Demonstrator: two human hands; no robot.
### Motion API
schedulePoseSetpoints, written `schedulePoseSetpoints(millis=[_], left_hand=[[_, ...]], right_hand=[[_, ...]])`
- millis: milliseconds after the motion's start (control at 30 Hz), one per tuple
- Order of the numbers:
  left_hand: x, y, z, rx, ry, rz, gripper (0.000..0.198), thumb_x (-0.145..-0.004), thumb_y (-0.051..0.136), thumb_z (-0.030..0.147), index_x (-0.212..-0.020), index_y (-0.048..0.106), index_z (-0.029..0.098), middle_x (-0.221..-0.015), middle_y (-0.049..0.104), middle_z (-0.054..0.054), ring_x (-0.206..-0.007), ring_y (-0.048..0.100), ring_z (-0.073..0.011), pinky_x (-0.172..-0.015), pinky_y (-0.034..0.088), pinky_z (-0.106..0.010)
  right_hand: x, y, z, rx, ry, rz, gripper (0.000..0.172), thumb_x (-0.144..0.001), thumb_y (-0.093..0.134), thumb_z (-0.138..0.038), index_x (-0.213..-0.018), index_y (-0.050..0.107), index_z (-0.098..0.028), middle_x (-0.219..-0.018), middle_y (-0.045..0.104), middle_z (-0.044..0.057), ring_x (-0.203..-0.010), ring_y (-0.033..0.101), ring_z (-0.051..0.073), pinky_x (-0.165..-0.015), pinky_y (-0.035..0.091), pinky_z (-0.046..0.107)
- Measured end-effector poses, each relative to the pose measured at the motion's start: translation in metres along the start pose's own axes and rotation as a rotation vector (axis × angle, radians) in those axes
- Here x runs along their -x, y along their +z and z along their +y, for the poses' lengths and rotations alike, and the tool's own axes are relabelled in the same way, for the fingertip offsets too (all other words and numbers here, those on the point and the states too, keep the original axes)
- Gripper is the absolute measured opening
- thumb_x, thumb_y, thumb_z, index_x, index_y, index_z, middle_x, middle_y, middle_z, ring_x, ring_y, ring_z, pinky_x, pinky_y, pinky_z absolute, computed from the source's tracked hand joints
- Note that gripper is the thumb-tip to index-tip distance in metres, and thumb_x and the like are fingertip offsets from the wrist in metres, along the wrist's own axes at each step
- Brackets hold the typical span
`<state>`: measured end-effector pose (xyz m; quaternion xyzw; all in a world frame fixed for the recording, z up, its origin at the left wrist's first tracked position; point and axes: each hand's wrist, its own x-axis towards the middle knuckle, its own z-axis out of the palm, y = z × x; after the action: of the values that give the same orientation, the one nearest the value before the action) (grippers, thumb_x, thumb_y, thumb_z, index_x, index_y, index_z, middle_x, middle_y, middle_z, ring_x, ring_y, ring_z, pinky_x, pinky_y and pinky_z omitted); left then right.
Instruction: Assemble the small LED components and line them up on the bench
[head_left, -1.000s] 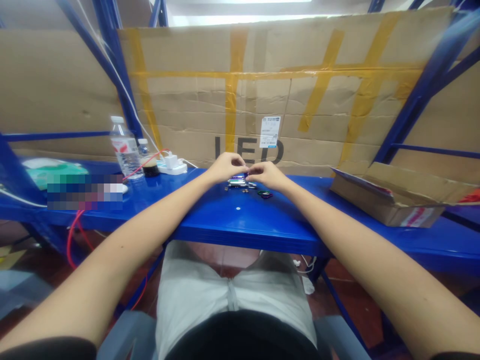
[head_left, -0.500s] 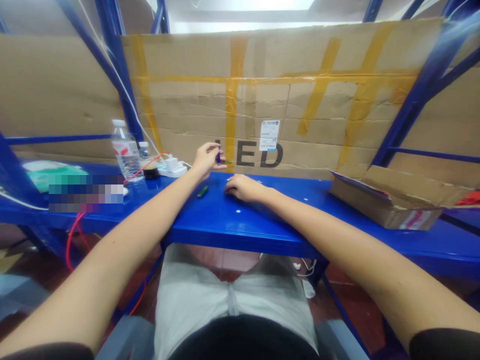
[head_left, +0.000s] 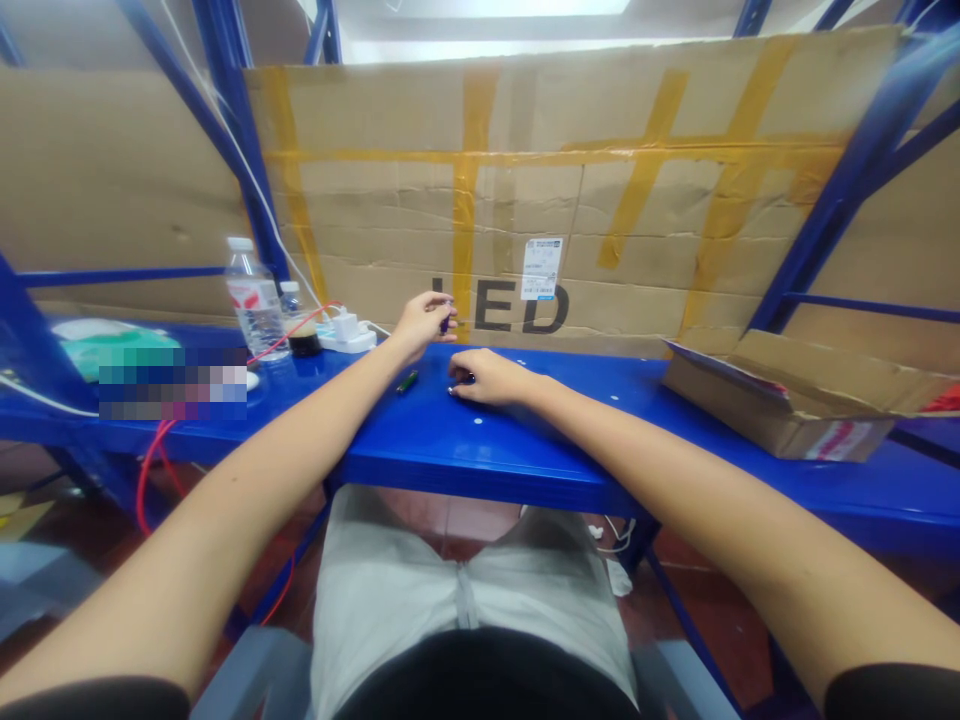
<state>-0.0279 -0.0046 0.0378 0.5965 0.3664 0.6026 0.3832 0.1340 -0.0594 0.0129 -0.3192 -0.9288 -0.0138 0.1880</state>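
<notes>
Above the blue shelf (head_left: pixel 525 440), at about eleven o'clock from my right hand, my left hand (head_left: pixel 421 322) is lifted clear of the surface, forearm stretched long toward the far edge. Its fingertips are pinched shut on a small purple piece (head_left: pixel 445 321), held in front of the cardboard sheet (head_left: pixel 570 190) printed with dark letters. My right hand (head_left: pixel 491 377) lies palm down on the shelf, arm running back toward five o'clock, fingers curled over something small and dark; I cannot tell whether it grips that or only covers it.

Most of the purple piece is buried between my thumb and fingers, so only a sliver of glossy violet shows and its shape is hard to make out. Whatever sits under my right hand is nearly all hidden too.

At nine o'clock from my right hand, just beside it, a small green piece (head_left: pixel 406 381) lies slanted on the shelf, touching neither hand. Farther toward nine o'clock stand a water bottle (head_left: pixel 255 298) and a white power adapter (head_left: pixel 346 330). At three o'clock, well apart, sits an open cardboard box (head_left: pixel 795 395).
</notes>
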Motion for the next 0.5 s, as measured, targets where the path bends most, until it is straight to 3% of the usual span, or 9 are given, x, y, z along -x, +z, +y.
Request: schedulePoseSetpoints(millis=[100, 200, 400, 500], left_hand=[[-0.001, -0.001, -0.001, -0.008, -0.011, -0.002, 0.017, -0.092, 0.052, 0.01, -0.105, 0.061, 0.016, -0.095, 0.065, -0.006, -0.075, 0.065, -0.0119, -0.066, 0.063, -0.034], [-0.001, -0.001, -0.002, -0.018, -0.018, -0.001, 0.016, -0.092, 0.052, 0.01, -0.104, 0.062, 0.016, -0.094, 0.065, -0.006, -0.074, 0.064, -0.0111, -0.065, 0.062, -0.032], [0.001, 0.001, -0.002, -0.035, -0.012, -0.025, 0.016, -0.092, 0.051, 0.008, -0.103, 0.061, 0.014, -0.092, 0.066, -0.005, -0.072, 0.063, -0.0108, -0.062, 0.061, -0.03], [0.002, 0.002, -0.002, -0.043, -0.012, -0.031, 0.017, -0.092, 0.051, 0.007, -0.103, 0.061, 0.014, -0.091, 0.066, -0.006, -0.073, 0.063, -0.0115, -0.061, 0.06, -0.029]], right_hand=[[-0.001, 0.004, 0.005, -0.039, -0.113, -0.021, 0.022, -0.087, 0.062, -0.009, -0.106, 0.073, -0.013, -0.107, 0.073, 0.011, -0.093, 0.064, 0.019, -0.084, 0.046, 0.029], [-0.002, 0.007, 0.008, -0.049, -0.164, -0.05, 0.024, -0.086, 0.059, -0.004, -0.098, 0.076, -0.016, -0.105, 0.074, 0.009, -0.096, 0.066, 0.019, -0.088, 0.047, 0.029], [0.001, 0.001, 0.003, -0.098, -0.068, -0.055, 0.018, -0.08, 0.062, -0.004, -0.089, 0.074, -0.013, -0.093, 0.074, 0.008, -0.081, 0.063, 0.016, -0.075, 0.046, 0.026], [0.004, -0.004, 0.007, -0.167, 0.014, 0.004, 0.016, -0.077, 0.061, -0.006, -0.088, 0.072, -0.013, -0.084, 0.072, 0.004, -0.072, 0.059, 0.014, -0.068, 0.043, 0.025]])
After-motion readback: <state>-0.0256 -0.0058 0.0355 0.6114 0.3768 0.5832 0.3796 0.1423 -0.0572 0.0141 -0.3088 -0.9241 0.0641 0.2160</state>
